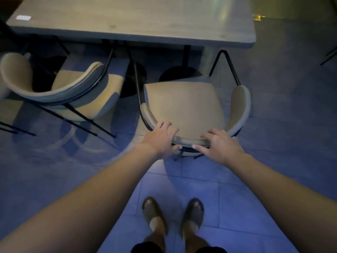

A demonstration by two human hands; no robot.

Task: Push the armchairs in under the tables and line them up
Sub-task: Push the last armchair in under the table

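The armchair [184,105] in the middle has a beige padded seat, a curved beige backrest that wraps round into short arms, and thin black metal legs. It faces the desk [138,21], its seat front close to the near edge of the desk and not under it. The left hand [162,141] lies on the top of the backrest to the left, fingers spread over the rim and thumb on the outer side. The right hand [218,145] lies on the same rim just to the right, fingers over the top and thumb below; both hands clasp the backrest loosely, not in tight fists.

A second armchair [60,88] of the same kind stands to the left, turned at an angle so that its back points near and right, and only its far corner reaches under the desk. The desk is a long grey slab with rounded corners, standing on dark round feet [179,74]. The floor [284,125] is of large grey tiles under bluish light. Nearest of all are the person's two feet in dark open sandals [173,214]
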